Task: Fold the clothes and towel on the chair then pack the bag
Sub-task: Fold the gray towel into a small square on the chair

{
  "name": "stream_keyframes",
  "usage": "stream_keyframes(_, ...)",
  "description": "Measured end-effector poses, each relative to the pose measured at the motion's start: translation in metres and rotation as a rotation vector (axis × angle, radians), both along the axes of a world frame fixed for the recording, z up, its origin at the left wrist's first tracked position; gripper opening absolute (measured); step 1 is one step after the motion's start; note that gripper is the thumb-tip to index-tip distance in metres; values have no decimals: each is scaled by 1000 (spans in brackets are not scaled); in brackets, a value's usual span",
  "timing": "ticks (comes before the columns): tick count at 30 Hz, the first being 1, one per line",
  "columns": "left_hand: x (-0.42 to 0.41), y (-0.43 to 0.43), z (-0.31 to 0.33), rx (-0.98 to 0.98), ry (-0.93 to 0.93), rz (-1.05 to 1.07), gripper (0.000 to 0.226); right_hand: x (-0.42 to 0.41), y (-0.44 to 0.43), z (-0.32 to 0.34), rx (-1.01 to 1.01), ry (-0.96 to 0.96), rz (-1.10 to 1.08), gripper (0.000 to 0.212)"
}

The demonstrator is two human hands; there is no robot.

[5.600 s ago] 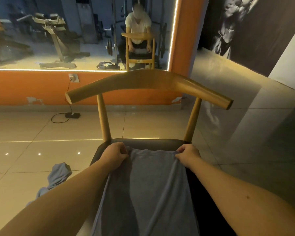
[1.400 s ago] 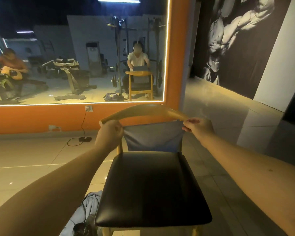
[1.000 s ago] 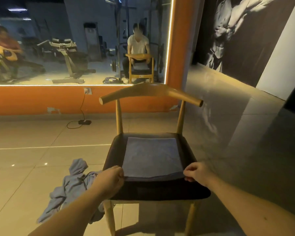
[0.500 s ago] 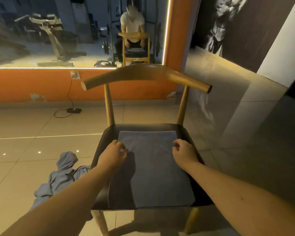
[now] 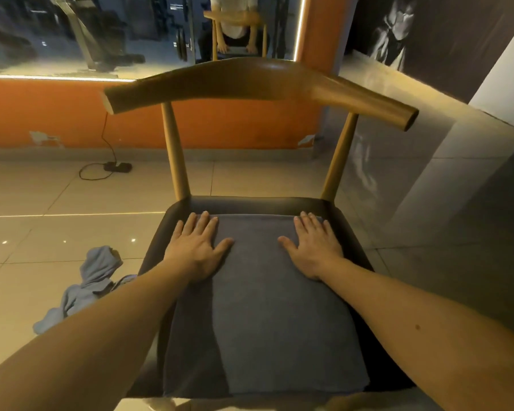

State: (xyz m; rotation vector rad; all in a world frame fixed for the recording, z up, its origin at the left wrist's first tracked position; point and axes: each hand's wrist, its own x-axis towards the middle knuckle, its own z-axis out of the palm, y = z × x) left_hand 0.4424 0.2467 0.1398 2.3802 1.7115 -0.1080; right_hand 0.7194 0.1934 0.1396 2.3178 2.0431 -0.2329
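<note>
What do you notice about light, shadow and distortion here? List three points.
Head view: dim, warm light; the left arm throws a dark shadow band down the towel; head view: it and the right arm swell toward the lower corners, wide-angle stretch; the light strip edging the mirror glares.

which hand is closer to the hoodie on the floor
Left. The left hand presses the towel on the side toward the hoodie; the right hand presses its far side.
</note>
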Motion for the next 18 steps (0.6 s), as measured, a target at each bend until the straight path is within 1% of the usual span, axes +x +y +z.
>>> stream_keyframes(3,0,0,-2,19,13,5,85,-1,0,0,-3,-21,4,85)
stream_keyframes(5,0,-2,3,2,26,7,83,-2,-2,7,-23,-1,13,82)
stream_keyframes(7,1,-6,12,18,-1,41,78,-2,-8,13,52,54,6,77)
stream_keyframes(8,1,-14,18,54,-45,55,75,-3,-16,16,132,109,-1,74)
stream_keyframes(10,-3,-45,34,126,-211,17,67,-10,-47,25,277,273,22,68)
stream_keyframes(12,-13,-92,45,128,-395,-100,59,-17,-95,33,339,446,92,63)
stream_keyframes(13,-21,-119,48,101,-433,-171,61,-19,-123,35,347,490,140,64)
stream_keyframes(14,-30,-145,49,78,-426,-245,67,-20,-150,36,357,494,196,66)
stream_keyframes(15,-39,-168,45,70,-377,-313,76,-19,-175,33,365,469,250,70)
stream_keyframes(16,-49,-185,37,78,-304,-372,85,-18,-196,28,372,425,305,73)
stream_keyframes(18,-64,-205,17,158,-150,-468,99,-12,-228,11,364,307,422,83)
